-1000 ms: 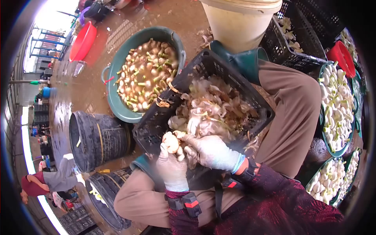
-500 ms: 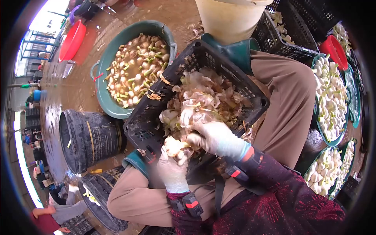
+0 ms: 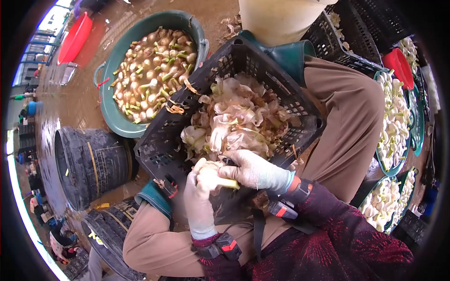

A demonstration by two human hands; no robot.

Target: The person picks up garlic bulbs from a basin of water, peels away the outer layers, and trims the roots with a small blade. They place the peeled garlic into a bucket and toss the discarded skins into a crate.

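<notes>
A pale garlic bulb [image 3: 207, 179] with a short green stem is gripped in my gloved left hand [image 3: 199, 206], at the near edge of a black plastic crate [image 3: 157, 150]. My gloved right hand [image 3: 255, 171] is closed, its thumb and fingers pinching at the bulb beside the stem. Beyond my hands, a heap of papery garlic skins [image 3: 239, 122] lies in the crate. My right fingertips are partly hidden behind the thumb and bulb.
A green tub [image 3: 107, 105] of garlic bulbs in brownish water stands at the far left. Black buckets [image 3: 96, 164] lie tilted left of the crate. Tubs of white peeled garlic [image 3: 393, 122] line the right, and a cream bucket [image 3: 281, 21] stands beyond my boot.
My left hand has turned the garlic bulb, so its green stem now points right. My right hand has stayed close to it. The view has shifted slightly, moving the surroundings left.
</notes>
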